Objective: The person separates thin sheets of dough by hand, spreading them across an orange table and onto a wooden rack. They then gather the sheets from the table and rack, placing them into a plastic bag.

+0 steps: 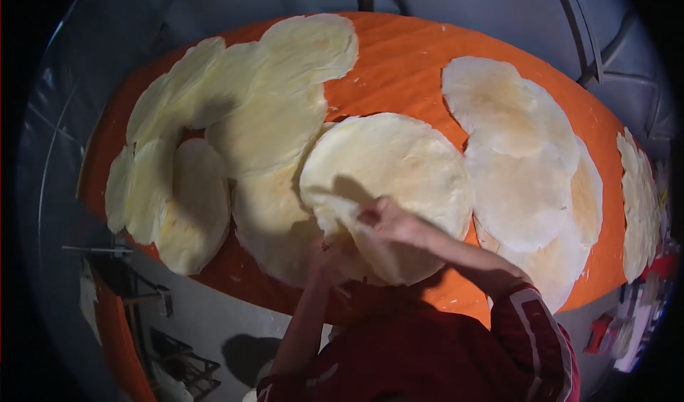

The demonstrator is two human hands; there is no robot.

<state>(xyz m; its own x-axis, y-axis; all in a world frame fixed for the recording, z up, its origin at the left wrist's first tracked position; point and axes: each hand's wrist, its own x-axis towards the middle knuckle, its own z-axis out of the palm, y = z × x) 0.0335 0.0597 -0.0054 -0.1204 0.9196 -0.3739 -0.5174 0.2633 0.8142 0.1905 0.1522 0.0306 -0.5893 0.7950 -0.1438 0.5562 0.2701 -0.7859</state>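
A large round flatbread (399, 156) lies in front of me on the orange cloth. My right hand (388, 220) is closed on a lifted, folded edge of flatbread above its near part. Lower and to the left, my left hand (329, 256) is beside the near left edge of the bread; its fingers are blurred and shadowed, so its grip cannot be made out. Another flatbread (267, 217) lies partly under the large one, to the left.
Overlapping flatbreads (278, 128) cover the left of the orange cloth (399, 60). More flatbreads (520, 195) overlap on the right, with a further pile (636, 206) at the far right edge. Metal legs (189, 366) stand at the lower left.
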